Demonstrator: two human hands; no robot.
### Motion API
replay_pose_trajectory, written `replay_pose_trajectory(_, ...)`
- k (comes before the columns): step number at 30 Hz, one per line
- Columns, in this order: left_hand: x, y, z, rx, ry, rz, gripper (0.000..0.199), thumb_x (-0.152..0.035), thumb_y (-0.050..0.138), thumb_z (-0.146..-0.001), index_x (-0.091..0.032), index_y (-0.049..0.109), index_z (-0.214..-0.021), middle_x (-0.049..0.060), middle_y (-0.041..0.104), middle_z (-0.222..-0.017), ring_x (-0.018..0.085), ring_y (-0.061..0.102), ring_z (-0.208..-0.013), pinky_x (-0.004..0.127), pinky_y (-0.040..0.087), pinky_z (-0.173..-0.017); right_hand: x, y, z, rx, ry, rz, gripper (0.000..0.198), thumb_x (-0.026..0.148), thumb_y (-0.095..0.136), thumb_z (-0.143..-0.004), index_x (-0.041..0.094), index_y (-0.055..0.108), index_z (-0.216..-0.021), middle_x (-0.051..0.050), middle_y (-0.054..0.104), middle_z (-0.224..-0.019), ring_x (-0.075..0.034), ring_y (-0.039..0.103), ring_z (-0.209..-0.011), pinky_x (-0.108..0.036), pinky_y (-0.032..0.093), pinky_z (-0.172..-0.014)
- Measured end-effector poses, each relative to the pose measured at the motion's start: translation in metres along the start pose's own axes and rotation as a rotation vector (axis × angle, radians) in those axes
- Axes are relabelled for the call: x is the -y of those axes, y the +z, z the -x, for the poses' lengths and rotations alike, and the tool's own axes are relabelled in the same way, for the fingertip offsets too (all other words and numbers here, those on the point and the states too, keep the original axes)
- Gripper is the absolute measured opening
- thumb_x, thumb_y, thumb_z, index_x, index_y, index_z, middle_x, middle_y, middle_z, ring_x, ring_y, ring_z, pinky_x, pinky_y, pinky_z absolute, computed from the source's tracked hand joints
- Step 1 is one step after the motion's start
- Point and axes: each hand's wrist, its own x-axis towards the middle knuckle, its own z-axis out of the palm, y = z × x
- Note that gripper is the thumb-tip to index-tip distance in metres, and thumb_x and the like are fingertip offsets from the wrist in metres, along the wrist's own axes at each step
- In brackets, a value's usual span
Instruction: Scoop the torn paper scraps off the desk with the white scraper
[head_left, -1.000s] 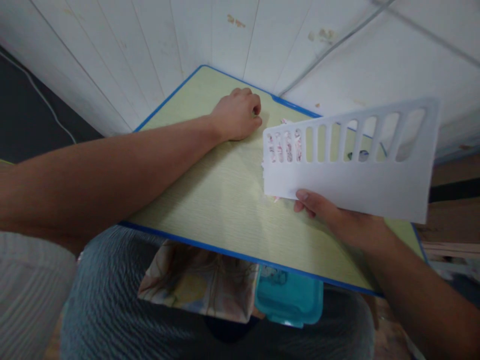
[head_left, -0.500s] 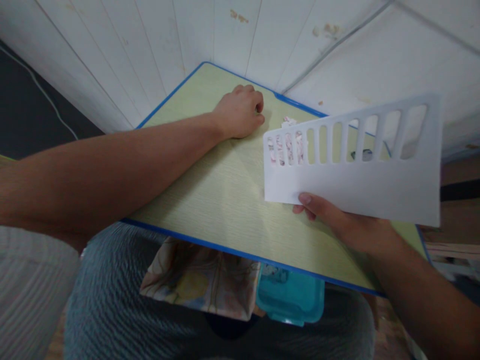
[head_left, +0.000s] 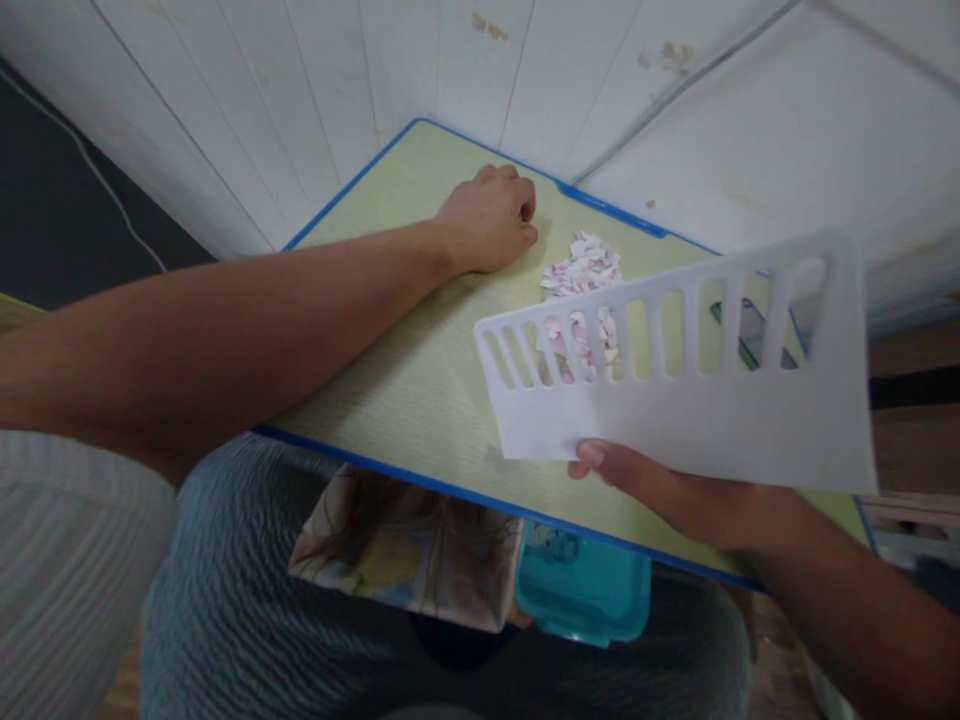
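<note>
My right hand (head_left: 637, 470) grips the lower edge of a white plastic panel (head_left: 675, 430), thumb on the near face. A row of long slots runs along the panel's upper part, and it is held tilted above the table. Through some slots and just beyond the panel shows a small heap of torn paper scraps (head_left: 581, 265), white with pinkish marks. My left hand (head_left: 491, 220) rests on the table left of the heap, its fingers curled in; whether anything is inside them is hidden.
The pale green table (head_left: 390, 370) has a blue rim and stands against a white plank wall (head_left: 322, 90). A phone-like dark object (head_left: 752, 335) shows through the right slots. Below the near edge are a patterned cloth pouch (head_left: 409, 555) and a turquoise container (head_left: 589, 590).
My right hand has brought the panel lower and to the left, uncovering more of the paper heap behind its top edge. My left hand has stayed curled in the same place.
</note>
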Motion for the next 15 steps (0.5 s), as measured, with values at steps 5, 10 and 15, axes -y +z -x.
replay_pose_trajectory(5,0.004,0.002,-0.001,-0.011,0.004,0.043,0.020,-0.031,0.068,-0.099,-0.041,0.081,-0.110,0.003,0.078,-0.143,0.035,0.062,-0.143,0.055,0.054,-0.127,0.012,0.001,0.003,0.123,-0.012,0.000,0.031,0.069,0.085,-0.095,0.042,0.089,-0.080,-0.003,0.091,-0.095,-0.041,0.086,-0.118,-0.058,0.068,-0.120)
replay_pose_trajectory(10,0.002,0.000,0.000,0.000,0.008,0.023,0.022,-0.031,0.066,-0.100,-0.040,0.082,-0.112,0.005,0.078,-0.145,0.035,0.063,-0.144,0.057,0.055,-0.125,0.015,0.001,0.003,0.176,-0.035,-0.070,0.020,0.060,0.085,-0.096,0.041,0.092,-0.095,-0.002,0.094,-0.109,-0.040,0.084,-0.133,-0.052,0.070,-0.118)
replay_pose_trajectory(15,-0.001,-0.001,0.001,0.012,0.014,-0.015,0.023,-0.028,0.066,-0.106,-0.038,0.083,-0.119,0.008,0.076,-0.148,0.035,0.064,-0.147,0.055,0.056,-0.126,0.011,-0.001,0.004,0.255,-0.061,-0.037,0.022,0.063,0.084,-0.101,0.044,0.095,-0.098,0.002,0.093,-0.098,-0.035,0.089,-0.103,-0.049,0.073,-0.108)
